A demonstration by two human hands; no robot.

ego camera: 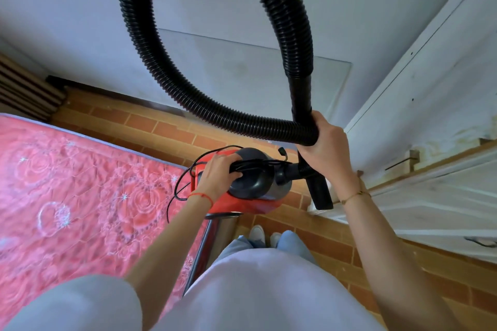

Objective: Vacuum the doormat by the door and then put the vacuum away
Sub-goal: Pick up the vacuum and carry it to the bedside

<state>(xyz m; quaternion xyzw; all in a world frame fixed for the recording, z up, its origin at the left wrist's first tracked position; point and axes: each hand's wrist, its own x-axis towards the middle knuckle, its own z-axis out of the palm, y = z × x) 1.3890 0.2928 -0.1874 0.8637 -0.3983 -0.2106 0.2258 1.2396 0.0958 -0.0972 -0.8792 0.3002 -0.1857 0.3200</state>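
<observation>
While the left hand (219,173) grips the red vacuum's (243,203) black handle, right hand (326,140) clutching the looped black hose (215,105), pink mattress (80,183) at left.

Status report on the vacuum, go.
Left hand grips vacuum handle. Right hand holds looped hose. Mattress close on the left.

No readable text in view.
No words, labels, brand marks, numbers or signs can be made out on the red vacuum (236,183), its black hose (209,105), the pink mattress (80,196), the wall or the white door.
</observation>
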